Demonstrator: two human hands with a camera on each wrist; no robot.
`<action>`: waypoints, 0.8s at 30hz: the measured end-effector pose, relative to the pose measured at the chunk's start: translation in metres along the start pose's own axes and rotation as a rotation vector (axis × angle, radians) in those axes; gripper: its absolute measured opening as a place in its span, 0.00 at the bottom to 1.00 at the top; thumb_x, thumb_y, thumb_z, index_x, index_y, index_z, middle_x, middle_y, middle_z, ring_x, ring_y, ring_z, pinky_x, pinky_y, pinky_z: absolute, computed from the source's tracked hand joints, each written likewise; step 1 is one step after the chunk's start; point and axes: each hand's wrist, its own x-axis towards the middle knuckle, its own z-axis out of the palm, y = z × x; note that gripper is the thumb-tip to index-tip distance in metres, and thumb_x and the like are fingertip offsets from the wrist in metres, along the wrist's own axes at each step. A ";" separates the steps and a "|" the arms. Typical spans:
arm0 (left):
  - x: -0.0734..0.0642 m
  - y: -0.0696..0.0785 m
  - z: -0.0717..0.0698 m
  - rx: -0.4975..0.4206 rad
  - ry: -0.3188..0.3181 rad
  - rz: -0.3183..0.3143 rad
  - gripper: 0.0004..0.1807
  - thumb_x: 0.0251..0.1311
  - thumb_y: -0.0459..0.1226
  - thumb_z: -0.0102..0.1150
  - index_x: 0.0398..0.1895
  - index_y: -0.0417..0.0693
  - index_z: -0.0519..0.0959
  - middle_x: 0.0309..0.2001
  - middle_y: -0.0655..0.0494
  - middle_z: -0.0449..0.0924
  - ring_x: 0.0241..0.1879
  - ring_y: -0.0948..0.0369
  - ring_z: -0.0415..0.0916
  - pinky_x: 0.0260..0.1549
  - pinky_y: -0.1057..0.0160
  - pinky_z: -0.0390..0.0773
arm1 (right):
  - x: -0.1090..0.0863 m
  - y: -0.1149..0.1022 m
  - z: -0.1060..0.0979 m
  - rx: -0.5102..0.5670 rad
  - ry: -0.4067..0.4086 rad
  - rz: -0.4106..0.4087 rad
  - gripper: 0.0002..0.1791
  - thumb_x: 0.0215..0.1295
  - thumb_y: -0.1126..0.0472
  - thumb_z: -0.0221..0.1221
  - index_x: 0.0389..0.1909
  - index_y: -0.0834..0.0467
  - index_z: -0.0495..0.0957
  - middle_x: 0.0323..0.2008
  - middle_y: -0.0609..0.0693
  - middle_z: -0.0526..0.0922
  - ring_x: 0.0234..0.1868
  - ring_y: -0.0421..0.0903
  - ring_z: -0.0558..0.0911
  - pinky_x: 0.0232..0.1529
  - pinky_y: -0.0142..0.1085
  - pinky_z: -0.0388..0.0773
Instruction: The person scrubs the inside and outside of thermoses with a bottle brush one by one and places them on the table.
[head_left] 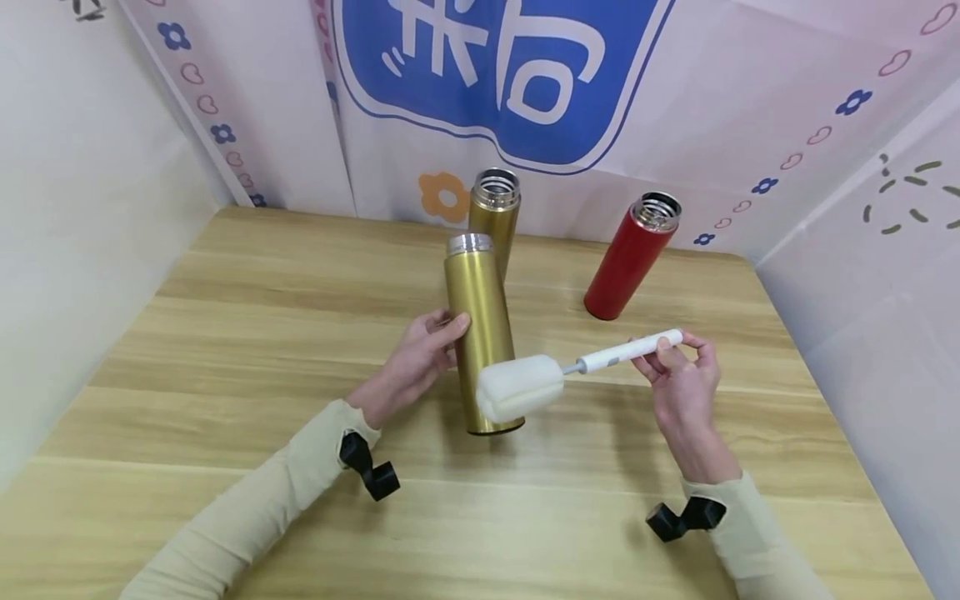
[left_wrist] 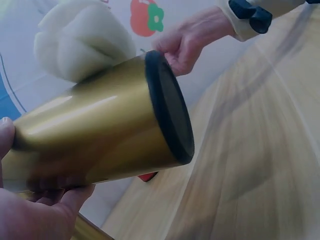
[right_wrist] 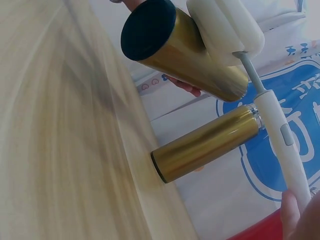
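Observation:
My left hand [head_left: 416, 362] grips a gold thermos bottle [head_left: 480, 308] around its middle and holds it above the table, slightly tilted. Its silver neck points up and away; the dark base [left_wrist: 172, 110] shows in the left wrist view. In my right hand [head_left: 684, 387] is the white handle [head_left: 630, 351] of a sponge bottle brush, pinched near its end. The brush's white sponge head [head_left: 521, 388] lies in front of the bottle's lower side in the head view; whether they touch I cannot tell. The left fingers are partly hidden behind the bottle.
Behind the held bottle, a second gold bottle [head_left: 497, 208] stands without a lid. To its right stands a lidless red bottle [head_left: 630, 258]. The wooden table [head_left: 247, 350] meets a printed backdrop [head_left: 675, 100] at its far edge.

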 end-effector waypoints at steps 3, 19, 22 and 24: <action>0.000 -0.002 -0.001 -0.035 0.030 -0.012 0.31 0.65 0.43 0.53 0.63 0.31 0.58 0.42 0.58 0.76 0.40 0.63 0.76 0.43 0.65 0.78 | -0.004 0.001 -0.002 -0.012 -0.014 0.005 0.09 0.65 0.75 0.48 0.39 0.60 0.62 0.24 0.54 0.78 0.28 0.49 0.86 0.34 0.37 0.84; -0.001 -0.007 -0.005 -0.119 0.091 -0.079 0.20 0.70 0.49 0.41 0.57 0.48 0.64 0.46 0.57 0.71 0.44 0.61 0.71 0.48 0.64 0.71 | -0.012 -0.001 -0.004 -0.037 -0.040 0.031 0.07 0.66 0.73 0.49 0.38 0.59 0.62 0.29 0.54 0.78 0.29 0.48 0.86 0.34 0.36 0.84; -0.001 -0.008 -0.004 -0.121 0.099 -0.090 0.26 0.68 0.48 0.46 0.63 0.44 0.60 0.49 0.55 0.70 0.47 0.61 0.72 0.52 0.62 0.72 | -0.013 -0.001 -0.003 -0.022 -0.029 0.045 0.07 0.66 0.73 0.49 0.37 0.59 0.63 0.29 0.54 0.78 0.29 0.49 0.86 0.34 0.37 0.84; -0.001 -0.010 -0.004 -0.107 0.106 -0.099 0.28 0.67 0.45 0.49 0.64 0.40 0.59 0.49 0.54 0.71 0.47 0.61 0.73 0.53 0.61 0.73 | -0.014 0.000 -0.003 -0.008 -0.023 0.059 0.07 0.66 0.73 0.49 0.37 0.59 0.63 0.28 0.54 0.78 0.29 0.49 0.86 0.34 0.37 0.84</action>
